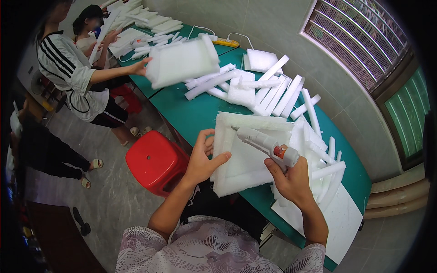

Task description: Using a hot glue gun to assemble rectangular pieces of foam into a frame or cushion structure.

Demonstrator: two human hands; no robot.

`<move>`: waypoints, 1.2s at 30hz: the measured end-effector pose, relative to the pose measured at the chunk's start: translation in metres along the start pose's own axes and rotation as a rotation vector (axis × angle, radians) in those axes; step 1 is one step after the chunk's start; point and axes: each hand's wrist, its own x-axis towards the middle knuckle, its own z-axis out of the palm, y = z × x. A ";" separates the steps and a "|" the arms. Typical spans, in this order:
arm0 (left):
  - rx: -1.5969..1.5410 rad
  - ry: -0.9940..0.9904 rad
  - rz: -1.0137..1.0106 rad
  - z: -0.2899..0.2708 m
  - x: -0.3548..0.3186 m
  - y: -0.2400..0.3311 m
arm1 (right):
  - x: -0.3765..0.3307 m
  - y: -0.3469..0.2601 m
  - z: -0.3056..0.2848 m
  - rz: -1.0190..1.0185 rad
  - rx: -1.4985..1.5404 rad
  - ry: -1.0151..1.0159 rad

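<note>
My right hand [291, 177] is wrapped round a white glue gun [266, 143] with a red-orange patch near its back end. The gun's tip points left, over the upper left corner of a white foam tray [246, 159] with raised strips along its edges. At the tray's left side, my left hand [205, 157] grips the rim, thumb on top and fingers curled at the edge. The tray is tilted and partly over the near edge of the green table [205, 109]. Whether the tip touches the foam I cannot tell.
Loose white foam strips [277, 98] lie beyond the tray and to its right. A white board [337, 223] sits at the table's right end. A red stool [154, 159] stands left. A co-worker's hand [140, 67] holds a foam piece [182, 61]; another person sits behind.
</note>
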 end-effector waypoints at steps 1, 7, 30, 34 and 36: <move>0.000 0.002 0.000 0.000 0.000 0.000 | 0.000 -0.001 0.001 0.006 -0.006 0.012; 0.006 0.021 0.003 -0.003 -0.003 -0.005 | -0.005 -0.002 0.000 -0.003 -0.007 -0.003; -0.152 0.240 -0.173 -0.021 0.035 0.008 | -0.035 0.010 0.004 0.137 0.130 -0.425; -0.165 0.242 -0.170 -0.020 0.035 0.009 | -0.035 0.010 0.009 0.129 0.138 -0.381; -0.143 0.246 -0.171 -0.020 0.037 0.007 | -0.035 0.010 0.009 0.140 0.133 -0.374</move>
